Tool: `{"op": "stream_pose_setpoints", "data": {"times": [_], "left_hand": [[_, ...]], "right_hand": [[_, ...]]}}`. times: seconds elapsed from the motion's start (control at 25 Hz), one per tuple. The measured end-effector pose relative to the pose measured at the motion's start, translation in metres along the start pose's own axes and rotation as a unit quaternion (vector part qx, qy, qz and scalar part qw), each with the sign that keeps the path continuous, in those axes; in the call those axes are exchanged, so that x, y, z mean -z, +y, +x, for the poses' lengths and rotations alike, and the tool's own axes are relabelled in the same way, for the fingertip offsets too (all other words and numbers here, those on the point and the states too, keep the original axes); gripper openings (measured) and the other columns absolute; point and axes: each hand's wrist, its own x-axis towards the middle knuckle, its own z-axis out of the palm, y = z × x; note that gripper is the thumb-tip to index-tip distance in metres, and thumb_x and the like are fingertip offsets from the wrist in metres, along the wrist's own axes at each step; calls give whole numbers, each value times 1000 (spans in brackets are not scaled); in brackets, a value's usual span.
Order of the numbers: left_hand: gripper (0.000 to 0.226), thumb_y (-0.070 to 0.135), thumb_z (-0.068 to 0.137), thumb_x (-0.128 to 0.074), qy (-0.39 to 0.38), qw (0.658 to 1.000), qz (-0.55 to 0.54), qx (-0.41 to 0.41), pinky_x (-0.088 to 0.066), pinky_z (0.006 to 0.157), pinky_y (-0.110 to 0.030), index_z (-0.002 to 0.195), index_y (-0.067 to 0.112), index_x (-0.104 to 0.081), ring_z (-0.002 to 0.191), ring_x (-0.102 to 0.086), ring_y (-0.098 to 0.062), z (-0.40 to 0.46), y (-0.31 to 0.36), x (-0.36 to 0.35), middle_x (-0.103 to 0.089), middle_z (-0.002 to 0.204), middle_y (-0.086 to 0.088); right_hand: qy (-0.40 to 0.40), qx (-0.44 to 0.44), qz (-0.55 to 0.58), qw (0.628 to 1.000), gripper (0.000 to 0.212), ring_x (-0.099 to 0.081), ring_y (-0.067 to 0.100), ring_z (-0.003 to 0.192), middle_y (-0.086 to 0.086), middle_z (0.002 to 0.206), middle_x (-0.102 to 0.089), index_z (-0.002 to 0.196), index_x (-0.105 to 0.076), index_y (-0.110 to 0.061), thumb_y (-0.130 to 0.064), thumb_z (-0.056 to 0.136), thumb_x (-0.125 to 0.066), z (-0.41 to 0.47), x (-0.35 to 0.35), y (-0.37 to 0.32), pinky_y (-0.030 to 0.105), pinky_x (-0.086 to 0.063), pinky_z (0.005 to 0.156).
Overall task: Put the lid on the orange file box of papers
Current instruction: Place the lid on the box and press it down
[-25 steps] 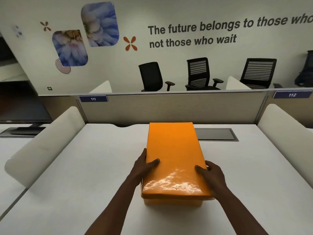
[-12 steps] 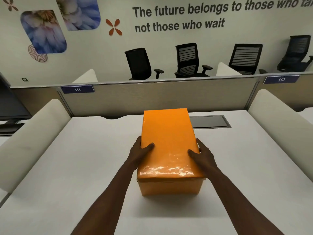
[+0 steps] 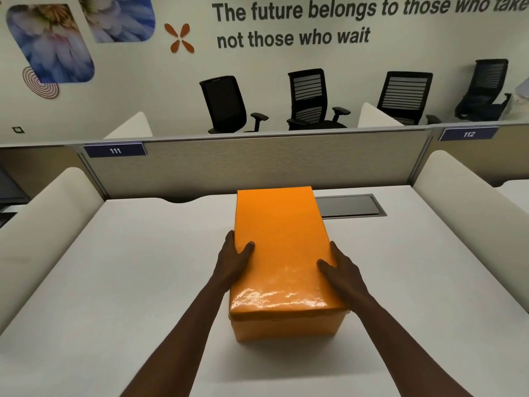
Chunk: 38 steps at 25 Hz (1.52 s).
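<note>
A white desk [image 3: 114, 282] fills the lower frame. At its centre sits the orange file box [image 3: 289, 329], the glossy lid [image 3: 282, 247] resting on top. The left hand [image 3: 233, 260] and right hand [image 3: 342, 272] clasp the lid's long edges, thumbs on top.

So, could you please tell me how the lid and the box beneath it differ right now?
The lid is glossy, with glare near its front edge; the box front looks matte. The lid overhangs slightly and shows its whole top; the box shows only its front face. The hands grip the lid. Both are orange.
</note>
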Motion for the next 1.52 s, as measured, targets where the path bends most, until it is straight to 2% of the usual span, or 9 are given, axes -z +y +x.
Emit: {"op": "stream_pose_setpoints", "data": {"times": [0.12,0.24,0.44,0.76,0.96,1.16,1.32,1.44,1.52], "left_hand": [[99,58,83,-67,-1,1000,-14,-4,-41,114,-61,161,25,-16,145,-43,-39,12,4,2,-34,165,-10],[95,50,90,-69,40,999,15,-19,-32,120,-58,162,24,-14,152,-33,-37,36,22,4,-26,169,-10],[94,53,92,-64,35,995,77,-45,-24,124,-51,163,15,-15,156,-25,-32,77,41,2,-21,171,-9],[96,50,92,-67,27,994,87,-55,-27,123,-55,163,19,-10,155,-27,-35,93,18,0,-21,171,-8],[85,42,92,-70,60,996,-64,-21,-32,119,-55,161,21,-25,152,-34,-35,83,22,6,-30,167,-11],[88,56,80,-69,65,975,-212,-3,-35,120,-56,156,28,-36,148,-40,-28,-8,-13,22,-38,164,-1],[75,48,84,-66,-21,968,-250,-4,-49,111,-52,153,41,-38,134,-58,-23,-76,-48,7,-54,151,7],[81,53,82,-64,-41,965,-259,15,-50,109,-51,154,49,-29,132,-57,-22,-79,-46,1,-50,150,11],[93,69,75,-68,-36,965,-260,12,-44,115,-54,156,48,-27,139,-51,-23,-78,-50,4,-43,158,10]], "right_hand": [[17,18,-14,1000,79,-47,36,139,12,159,-41,158,-26,-20,-49,94,-61,12,9,-4,52,-41,111],[47,48,-39,997,88,-39,36,146,12,163,-33,161,-17,-20,-55,92,-59,42,15,-24,53,-36,115],[-17,115,-139,983,75,-15,31,156,13,170,-8,162,-4,-13,-45,104,-41,99,5,-43,46,-19,122],[4,117,-165,979,68,-16,29,156,10,171,-4,161,-7,-12,-40,106,-37,115,-10,-26,44,-22,121],[-16,76,-33,996,74,-16,30,156,6,171,-8,162,-7,-28,-49,102,-45,105,0,-31,50,-20,123],[-16,-30,125,992,77,-41,32,144,4,166,-29,159,-16,-39,-57,94,-53,19,11,2,54,-39,111],[-65,-80,287,952,55,-67,29,115,4,144,-59,151,-39,-38,-45,98,-54,-27,-6,28,53,-54,100],[-58,-100,372,921,51,-68,32,116,2,135,-67,147,-49,-38,-42,97,-58,-19,-9,38,53,-54,99],[-77,-103,398,908,54,-66,32,121,1,138,-65,146,-49,-41,-52,94,-58,-11,-9,51,57,-50,105]]}}
